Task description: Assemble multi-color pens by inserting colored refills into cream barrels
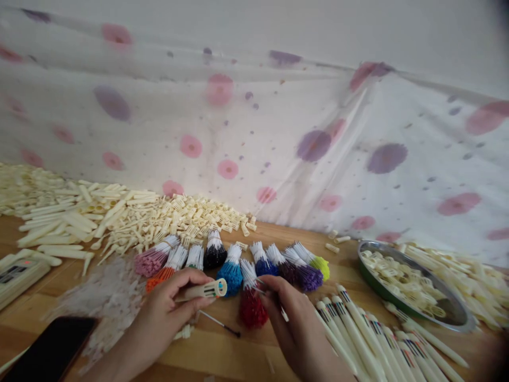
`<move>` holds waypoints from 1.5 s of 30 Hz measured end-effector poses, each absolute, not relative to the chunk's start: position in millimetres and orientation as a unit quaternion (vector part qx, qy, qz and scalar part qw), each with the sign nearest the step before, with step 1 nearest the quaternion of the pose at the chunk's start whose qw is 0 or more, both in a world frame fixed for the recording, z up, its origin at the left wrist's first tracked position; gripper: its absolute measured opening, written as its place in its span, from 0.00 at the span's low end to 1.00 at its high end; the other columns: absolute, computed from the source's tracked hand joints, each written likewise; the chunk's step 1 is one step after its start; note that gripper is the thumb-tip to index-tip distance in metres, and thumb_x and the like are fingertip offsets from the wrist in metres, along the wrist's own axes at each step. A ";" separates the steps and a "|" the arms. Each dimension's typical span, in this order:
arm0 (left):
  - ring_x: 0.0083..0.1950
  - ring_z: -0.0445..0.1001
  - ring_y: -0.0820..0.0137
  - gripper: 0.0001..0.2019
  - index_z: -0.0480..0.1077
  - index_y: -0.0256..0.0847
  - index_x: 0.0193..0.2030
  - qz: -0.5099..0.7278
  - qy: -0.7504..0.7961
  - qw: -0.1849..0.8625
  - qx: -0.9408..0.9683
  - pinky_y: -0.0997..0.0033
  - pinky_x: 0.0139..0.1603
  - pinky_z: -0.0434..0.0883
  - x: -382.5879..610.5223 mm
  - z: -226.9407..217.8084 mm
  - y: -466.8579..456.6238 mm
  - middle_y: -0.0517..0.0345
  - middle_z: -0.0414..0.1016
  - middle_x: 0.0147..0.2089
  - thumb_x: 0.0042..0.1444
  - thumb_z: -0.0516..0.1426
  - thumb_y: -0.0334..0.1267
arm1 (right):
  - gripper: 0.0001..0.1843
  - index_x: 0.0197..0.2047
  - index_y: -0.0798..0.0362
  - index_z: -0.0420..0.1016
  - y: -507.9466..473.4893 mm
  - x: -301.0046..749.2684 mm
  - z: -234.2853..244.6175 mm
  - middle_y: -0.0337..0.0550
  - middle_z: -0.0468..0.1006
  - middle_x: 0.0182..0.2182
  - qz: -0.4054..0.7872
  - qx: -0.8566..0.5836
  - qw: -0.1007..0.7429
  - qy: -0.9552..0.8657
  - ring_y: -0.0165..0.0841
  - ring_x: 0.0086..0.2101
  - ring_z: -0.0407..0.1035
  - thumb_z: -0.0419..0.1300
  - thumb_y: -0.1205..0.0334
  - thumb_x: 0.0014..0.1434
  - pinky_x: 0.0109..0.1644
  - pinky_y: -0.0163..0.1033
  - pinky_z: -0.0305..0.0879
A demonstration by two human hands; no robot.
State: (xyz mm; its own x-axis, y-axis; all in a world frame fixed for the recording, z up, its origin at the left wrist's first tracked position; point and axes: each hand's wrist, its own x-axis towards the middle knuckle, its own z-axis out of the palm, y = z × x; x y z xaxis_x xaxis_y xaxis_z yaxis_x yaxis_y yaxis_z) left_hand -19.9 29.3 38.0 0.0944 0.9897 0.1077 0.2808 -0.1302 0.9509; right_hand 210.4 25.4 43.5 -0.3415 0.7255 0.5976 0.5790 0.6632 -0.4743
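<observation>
My left hand (177, 300) is closed around a cream multicolour pen barrel (204, 289), its slotted open end facing right with a bit of blue and orange inside. With thumb and forefinger, my right hand (290, 313) pinches a thin pen refill (260, 289), mostly hidden by the fingers. Just beside those fingertips lies a bundle of red refills (253, 307). A single black-tipped refill (219, 323) rests on the table between the hands. Behind them are more bundles: blue (230, 276), orange (161, 276), black (214, 254), purple (310, 277) and yellow (320, 267).
Cream pen parts (178, 217) are heaped at the back left. Clear plastic bits (115, 297) and a phone (51, 347) lie at left. At right are several assembled pens (366, 339) and a metal dish (371, 286) of clips. A patterned plastic sheet (246, 127) covers the wall.
</observation>
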 end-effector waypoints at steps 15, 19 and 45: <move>0.38 0.76 0.69 0.06 0.73 0.47 0.35 0.423 0.507 0.350 0.664 0.74 0.38 0.72 -14.5 35.9 23.6 0.62 0.76 0.35 0.49 0.59 0.33 | 0.09 0.38 0.53 0.75 19.7 196.6 39.1 0.41 0.79 0.27 0.116 -0.405 0.412 -0.808 0.29 0.26 0.73 0.53 0.63 0.62 0.29 0.30 0.66; 0.39 0.75 0.69 0.06 0.72 0.48 0.35 0.415 0.510 0.348 0.669 0.74 0.40 0.71 -15.2 35.2 23.0 0.63 0.76 0.36 0.50 0.59 0.33 | 0.10 0.36 0.54 0.75 19.1 196.2 40.7 0.40 0.79 0.26 0.113 -0.406 0.408 -0.810 0.29 0.25 0.73 0.53 0.64 0.62 0.28 0.30 0.65; 0.43 0.76 0.71 0.11 0.73 0.51 0.39 0.426 0.472 0.284 0.718 0.80 0.41 0.72 -13.5 33.8 19.3 0.62 0.76 0.40 0.52 0.57 0.30 | 0.15 0.32 0.55 0.75 19.0 196.0 43.1 0.41 0.78 0.22 0.053 -0.371 0.421 -0.826 0.29 0.22 0.72 0.49 0.63 0.65 0.25 0.31 0.64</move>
